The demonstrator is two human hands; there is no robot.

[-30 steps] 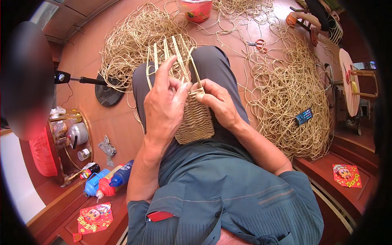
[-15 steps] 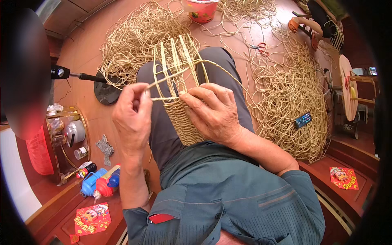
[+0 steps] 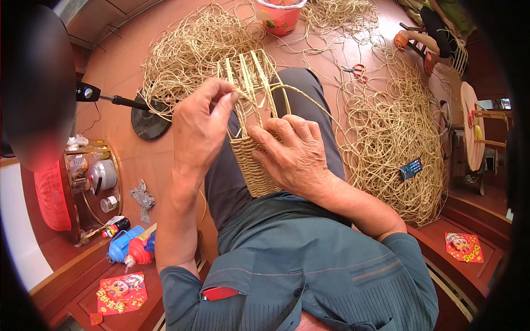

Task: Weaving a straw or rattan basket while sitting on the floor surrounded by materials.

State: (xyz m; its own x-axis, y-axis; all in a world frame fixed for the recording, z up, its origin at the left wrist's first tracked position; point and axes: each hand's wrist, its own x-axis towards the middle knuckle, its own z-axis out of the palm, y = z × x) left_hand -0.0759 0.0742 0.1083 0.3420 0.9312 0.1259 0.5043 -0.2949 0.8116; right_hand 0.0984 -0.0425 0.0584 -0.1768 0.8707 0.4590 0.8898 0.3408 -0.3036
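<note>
A partly woven basket (image 3: 255, 168) lies across my lap, its tan lower wall tightly woven and its open frame of bare uprights pointing away from me. My left hand (image 3: 203, 124) is over the frame's left side, thumb and forefinger pinched on a twisted straw cord (image 3: 248, 98). Fingers bent, my right hand (image 3: 290, 154) grips the basket's right side at the edge of the weave; its fingertips press near the cord. Another length of cord (image 3: 306, 99) arcs from the frame to the right, toward the floor.
Loose cord piles lie at far left (image 3: 193, 60) and right (image 3: 386, 138). Red-handled scissors (image 3: 356, 71) and a phone (image 3: 410, 169) lie at right. A black round stand base (image 3: 150, 122) and a rack with a kettle (image 3: 102, 176) are at left. Another person's leg (image 3: 422, 39) shows far right.
My left hand has moved up and to the right, carrying the cord from beside the basket to over its frame. The right hand keeps its hold, and the view has shifted slightly.
</note>
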